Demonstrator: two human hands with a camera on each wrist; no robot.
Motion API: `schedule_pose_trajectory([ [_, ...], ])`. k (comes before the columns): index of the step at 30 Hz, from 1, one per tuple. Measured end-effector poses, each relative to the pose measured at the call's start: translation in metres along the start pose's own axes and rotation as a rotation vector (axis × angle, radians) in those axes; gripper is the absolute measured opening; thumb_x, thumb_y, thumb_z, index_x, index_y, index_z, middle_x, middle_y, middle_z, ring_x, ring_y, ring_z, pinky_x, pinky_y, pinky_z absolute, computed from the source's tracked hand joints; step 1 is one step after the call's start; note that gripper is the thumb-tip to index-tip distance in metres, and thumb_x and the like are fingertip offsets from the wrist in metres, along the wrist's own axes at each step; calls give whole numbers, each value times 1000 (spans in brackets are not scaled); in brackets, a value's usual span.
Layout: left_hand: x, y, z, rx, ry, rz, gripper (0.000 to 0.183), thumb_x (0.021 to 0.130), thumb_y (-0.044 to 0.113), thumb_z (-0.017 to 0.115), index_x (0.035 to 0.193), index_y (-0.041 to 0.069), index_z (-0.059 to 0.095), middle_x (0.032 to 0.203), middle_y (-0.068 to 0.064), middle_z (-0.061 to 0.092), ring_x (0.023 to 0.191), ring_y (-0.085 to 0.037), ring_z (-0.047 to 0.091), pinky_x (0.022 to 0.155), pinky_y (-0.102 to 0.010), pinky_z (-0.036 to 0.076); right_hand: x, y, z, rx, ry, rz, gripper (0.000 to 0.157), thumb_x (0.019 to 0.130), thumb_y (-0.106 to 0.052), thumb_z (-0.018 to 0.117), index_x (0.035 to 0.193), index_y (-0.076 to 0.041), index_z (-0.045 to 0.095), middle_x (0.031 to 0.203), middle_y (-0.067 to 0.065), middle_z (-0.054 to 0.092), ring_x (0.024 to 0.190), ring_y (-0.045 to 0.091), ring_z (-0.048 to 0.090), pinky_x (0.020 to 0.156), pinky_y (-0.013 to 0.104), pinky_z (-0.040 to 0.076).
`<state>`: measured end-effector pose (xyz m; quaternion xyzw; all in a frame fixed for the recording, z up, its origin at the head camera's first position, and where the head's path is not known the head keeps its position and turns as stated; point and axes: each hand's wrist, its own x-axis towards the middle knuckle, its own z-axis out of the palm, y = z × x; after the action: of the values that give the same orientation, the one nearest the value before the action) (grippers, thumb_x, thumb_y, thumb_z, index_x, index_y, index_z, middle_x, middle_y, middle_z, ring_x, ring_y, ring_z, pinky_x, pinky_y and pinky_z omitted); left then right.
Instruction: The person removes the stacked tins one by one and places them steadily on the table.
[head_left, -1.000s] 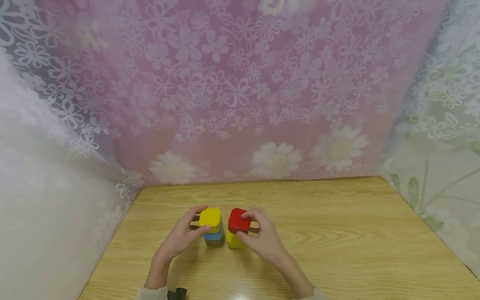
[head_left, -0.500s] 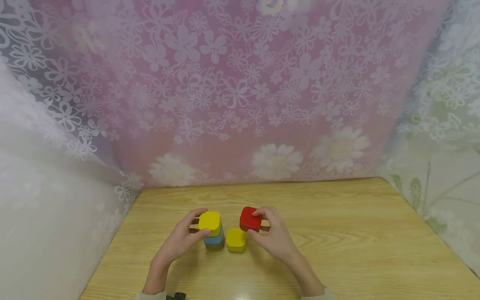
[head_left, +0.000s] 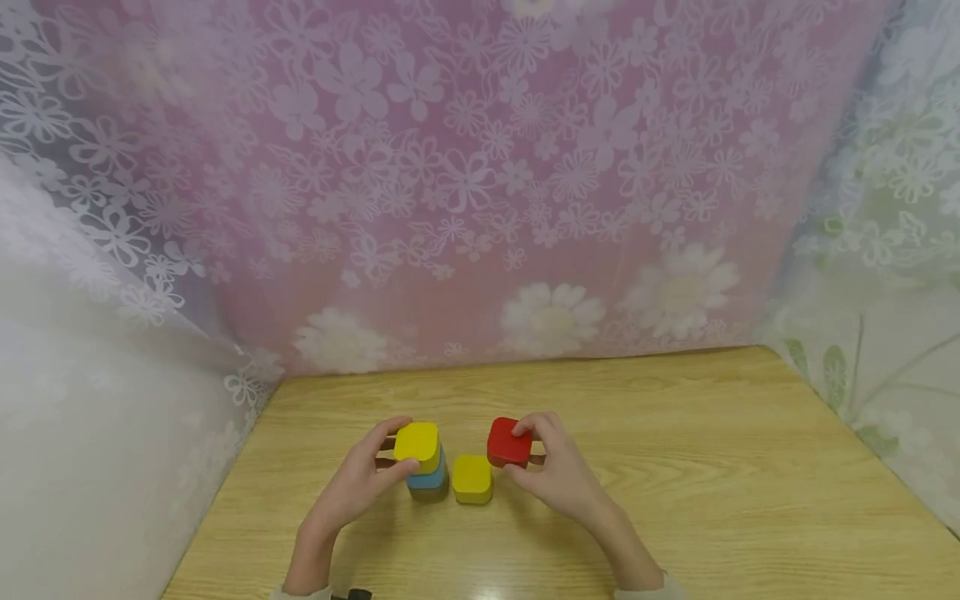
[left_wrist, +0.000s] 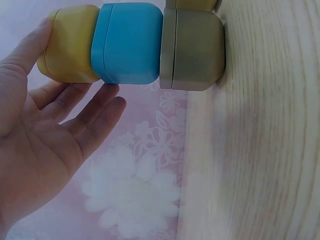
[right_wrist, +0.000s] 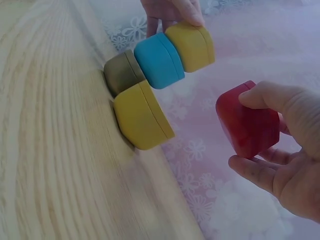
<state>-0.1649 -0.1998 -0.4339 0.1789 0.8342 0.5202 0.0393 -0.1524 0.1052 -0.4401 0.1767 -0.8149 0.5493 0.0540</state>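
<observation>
On the left stands a stack of three rounded boxes: an olive-brown box point(left_wrist: 195, 50) at the bottom, a blue box point(left_wrist: 130, 45) in the middle and a yellow box point(head_left: 417, 446) on top. My left hand point(head_left: 362, 475) grips that top yellow box between thumb and fingers. A second yellow box point(head_left: 472, 480) sits on the table just right of the stack. Raised above the table to its right, a red box point(head_left: 509, 442) is pinched between the thumb and fingers of my right hand point(head_left: 558, 471). In the right wrist view a gap separates the red box from the others.
The wood-grain table point(head_left: 712, 467) extends to both sides and behind the boxes. A pink flowered cloth point(head_left: 465, 208) hangs along its back edge, with pale cloths at left and right. A small black object point(head_left: 358, 595) shows beside the left sleeve.
My right hand has lifted the red box off the second yellow box and carried it to the right. My left hand keeps its hold on the stack's top box.
</observation>
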Motion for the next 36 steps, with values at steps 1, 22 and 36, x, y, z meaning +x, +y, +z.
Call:
schedule_pose_trajectory([
  [1,-1,0,0,-2,0,-4,60,93,32,70,146,16,45,140,-7,53,120,-28,53,93,-29,51,0,0,-1,3,-4,8,38,81,3,76,108,-12,55,119,8,50,109,27,54,82,31,58],
  [22,6,3,1,12,-6,21,58,94,32,69,145,17,45,139,-6,53,118,-26,53,95,-36,51,1,12,-30,-98,-65,122,61,79,1,76,136,-2,53,124,13,47,105,26,56,79,25,58],
  [36,3,3,-4,21,-17,-7,60,94,33,70,145,17,44,139,-5,53,120,-25,53,96,-40,50,4,39,-6,-227,-259,58,61,77,-7,81,133,-4,56,118,6,52,101,18,54,87,34,51],
])
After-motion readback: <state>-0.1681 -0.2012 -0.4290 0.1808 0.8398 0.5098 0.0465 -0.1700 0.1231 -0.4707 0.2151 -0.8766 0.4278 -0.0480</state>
